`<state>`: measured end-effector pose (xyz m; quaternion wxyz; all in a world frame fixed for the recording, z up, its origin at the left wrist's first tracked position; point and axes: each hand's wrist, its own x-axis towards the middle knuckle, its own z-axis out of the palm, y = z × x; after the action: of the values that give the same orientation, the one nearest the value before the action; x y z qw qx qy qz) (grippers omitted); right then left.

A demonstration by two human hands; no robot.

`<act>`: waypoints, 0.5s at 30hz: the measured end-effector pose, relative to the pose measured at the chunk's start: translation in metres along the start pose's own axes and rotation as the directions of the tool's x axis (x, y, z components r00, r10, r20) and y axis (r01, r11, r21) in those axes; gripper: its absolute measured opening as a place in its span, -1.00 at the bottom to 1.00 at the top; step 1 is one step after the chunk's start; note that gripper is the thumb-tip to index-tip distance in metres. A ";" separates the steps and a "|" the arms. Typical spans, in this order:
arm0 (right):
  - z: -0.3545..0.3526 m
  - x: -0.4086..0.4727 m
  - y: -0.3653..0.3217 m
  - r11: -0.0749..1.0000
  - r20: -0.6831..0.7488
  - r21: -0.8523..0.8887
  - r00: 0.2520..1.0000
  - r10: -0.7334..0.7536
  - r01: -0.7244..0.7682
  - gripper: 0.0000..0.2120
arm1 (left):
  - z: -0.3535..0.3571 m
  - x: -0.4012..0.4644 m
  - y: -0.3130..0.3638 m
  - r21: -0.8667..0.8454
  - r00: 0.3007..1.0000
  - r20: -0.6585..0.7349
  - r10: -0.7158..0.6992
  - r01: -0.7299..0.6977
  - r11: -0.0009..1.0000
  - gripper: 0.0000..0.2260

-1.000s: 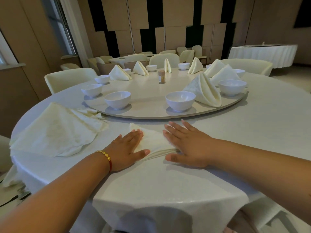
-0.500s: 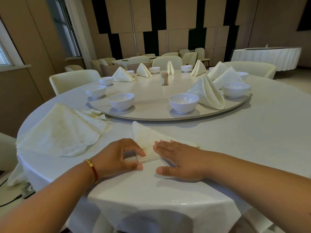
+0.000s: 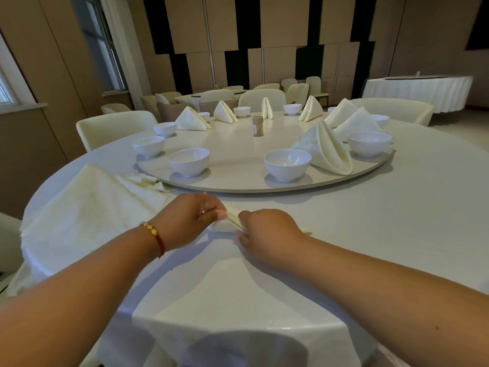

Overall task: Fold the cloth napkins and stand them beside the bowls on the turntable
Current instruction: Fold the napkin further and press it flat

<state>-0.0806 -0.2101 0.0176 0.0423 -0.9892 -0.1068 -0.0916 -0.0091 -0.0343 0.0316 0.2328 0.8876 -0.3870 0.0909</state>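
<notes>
While the turntable (image 3: pixel 238 185) carries bowls and standing napkins, we see both hands, left hand (image 3: pixel 190 221) and right hand (image 3: pixel 267 231), pinching one folded napkin (image 3: pixel 232 219) on the tabletop (image 3: pixel 397 221).

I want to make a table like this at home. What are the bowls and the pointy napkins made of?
The bowls look like glazed white ceramic or porcelain: smooth, shiny, with light glinting inside. The standing napkins look like cream woven cloth, matte with soft folds and a faint pattern. The napkin both hands grip looks the same.
</notes>
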 end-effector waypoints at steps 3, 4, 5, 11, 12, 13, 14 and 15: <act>-0.002 0.010 0.008 0.990 -0.037 0.136 0.998 0.049 -0.043 -0.74 | -0.006 0.020 -0.005 -0.153 0.990 -0.015 -0.138 0.134 0.979 -0.78; -0.006 0.011 0.013 0.978 -0.044 0.198 0.996 0.071 -0.061 -0.70 | -0.007 0.027 -0.011 -0.213 0.980 -0.050 -0.195 0.180 0.960 -0.77; -0.011 0.011 0.019 0.965 -0.069 0.253 0.993 0.095 -0.075 -0.68 | -0.009 0.033 -0.016 -0.287 0.960 -0.079 -0.268 0.235 0.929 -0.75; -0.041 0.012 0.054 0.839 -0.251 0.525 0.915 0.315 -0.145 -0.58 | -0.006 0.054 -0.050 -0.469 0.860 0.015 -0.511 0.457 0.756 -0.60; -0.045 0.016 0.060 0.808 -0.270 0.569 0.894 0.357 -0.151 -0.57 | -0.002 0.054 -0.054 -0.424 0.846 0.030 -0.532 0.493 0.760 -0.56; -0.048 0.020 0.066 0.785 -0.283 0.599 0.876 0.391 -0.157 -0.57 | 0.002 0.055 -0.056 -0.351 0.835 0.052 -0.548 0.529 0.773 -0.50; -0.051 0.025 0.071 0.770 -0.295 0.617 0.860 0.417 -0.162 -0.57 | 0.006 0.055 -0.056 -0.261 0.829 0.077 -0.554 0.553 0.791 -0.49; -0.054 0.030 0.076 0.761 -0.307 0.628 0.845 0.437 -0.166 -0.57 | 0.008 0.055 -0.053 -0.171 0.828 0.110 -0.549 0.560 0.810 -0.53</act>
<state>-0.0441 -0.2830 0.0710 0.3780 -0.8857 0.0480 -0.2651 0.0674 -0.0423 0.0253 0.3247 0.9366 -0.1245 -0.0440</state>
